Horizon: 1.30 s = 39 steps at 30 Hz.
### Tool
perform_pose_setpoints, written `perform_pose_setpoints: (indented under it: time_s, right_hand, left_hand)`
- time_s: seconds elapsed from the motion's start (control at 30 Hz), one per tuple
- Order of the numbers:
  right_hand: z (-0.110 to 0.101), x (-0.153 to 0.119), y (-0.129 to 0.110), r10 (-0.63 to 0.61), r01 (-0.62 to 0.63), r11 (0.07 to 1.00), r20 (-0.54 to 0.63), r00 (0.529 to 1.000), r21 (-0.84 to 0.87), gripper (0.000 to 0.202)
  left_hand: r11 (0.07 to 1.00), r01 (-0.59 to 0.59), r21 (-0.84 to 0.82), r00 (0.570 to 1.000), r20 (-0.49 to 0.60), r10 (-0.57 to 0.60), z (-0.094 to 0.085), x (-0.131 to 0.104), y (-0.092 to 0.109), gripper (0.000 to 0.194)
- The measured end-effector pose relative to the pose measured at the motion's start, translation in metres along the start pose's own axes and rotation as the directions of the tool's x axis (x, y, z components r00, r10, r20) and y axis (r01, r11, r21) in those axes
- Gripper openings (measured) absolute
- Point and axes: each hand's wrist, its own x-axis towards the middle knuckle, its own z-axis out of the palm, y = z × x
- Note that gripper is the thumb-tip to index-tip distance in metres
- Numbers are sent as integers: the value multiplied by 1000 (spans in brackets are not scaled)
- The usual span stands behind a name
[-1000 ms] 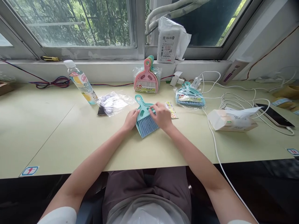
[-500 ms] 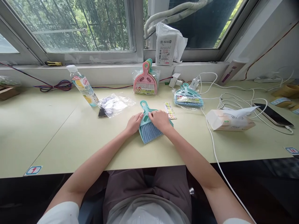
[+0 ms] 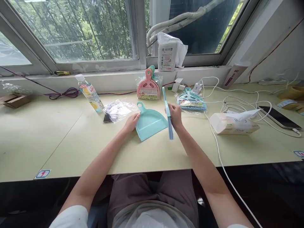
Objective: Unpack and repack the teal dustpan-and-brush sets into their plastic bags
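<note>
A turquoise dustpan (image 3: pixel 152 122) lies tilted slightly on the table, its handle pointing away from me. Around its left edge my left hand (image 3: pixel 132 123) is closed, thumb on top. To the right of the pan, my right hand (image 3: pixel 175 115) grips a small hand brush (image 3: pixel 168 110), turned edge-on with its blue bristles downward. Brush and dustpan look apart. Part of the brush's handle is hidden by my fingers.
Behind are packaged pink and green brush sets (image 3: pixel 148 87) and a packaged turquoise set (image 3: pixel 191 99). A leaning bottle (image 3: pixel 90 94), clear plastic wrap (image 3: pixel 121 110), tissue pack (image 3: pixel 234 123), phone (image 3: pixel 277 117) and white cables (image 3: pixel 215 136) lie around.
My right hand has lifted the brush off the dustpan and moved it right, turning it edge-on. The pan's inside now shows. My left hand stays on the pan. The view has shifted slightly.
</note>
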Motion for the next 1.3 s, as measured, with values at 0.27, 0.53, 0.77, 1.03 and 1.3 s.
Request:
perform_pose_setpoints:
  time_s: [0.27,0.53,0.77,1.03,1.3]
  right_hand:
    - [-9,21,41,48,11,596,49,998,-803,40]
    - [-2,21,48,62,48,534,95,994,-844,38]
    - [-3,19,42,114,45,566,132,985,-823,28]
    - [-9,18,40,191,35,653,209,959,-757,28]
    - [-17,22,30,112,-61,785,44,993,-617,30]
  left_hand:
    - [989,86,116,994,56,-93,-47,15,-37,35]
    - [959,12,283,998,56,-29,-51,12,-39,40]
    - [974,68,217,997,26,-75,-52,8,-34,32]
    - [926,5,378,998,58,-29,-55,7,-33,33]
    - [916,-5,401,992,118,-47,-44,1,-19,37]
